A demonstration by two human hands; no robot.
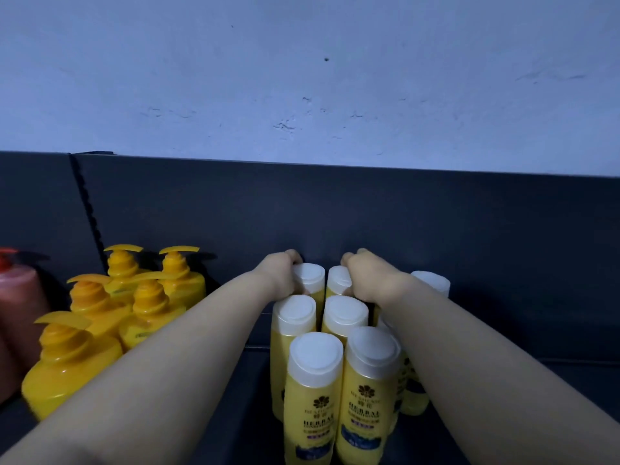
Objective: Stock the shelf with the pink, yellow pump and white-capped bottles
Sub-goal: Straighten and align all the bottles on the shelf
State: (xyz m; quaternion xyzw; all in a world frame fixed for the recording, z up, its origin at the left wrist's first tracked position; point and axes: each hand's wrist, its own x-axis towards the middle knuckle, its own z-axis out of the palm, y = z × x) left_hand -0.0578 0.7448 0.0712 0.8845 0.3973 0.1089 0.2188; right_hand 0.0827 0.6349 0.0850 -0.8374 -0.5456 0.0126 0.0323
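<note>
Several yellow bottles with white caps stand in rows on the dark shelf, in the middle. My left hand grips the cap of the back-left white-capped bottle. My right hand grips the cap of the back-middle one. Both hands reach over the nearer rows to the shelf's back panel. Several yellow pump bottles stand grouped at the left. A pink bottle with a red pump stands at the far left edge.
The dark back panel of the shelf rises behind the bottles, with a slotted upright at the left. A pale wall lies above it. The shelf runs on to the right of the white-capped bottles.
</note>
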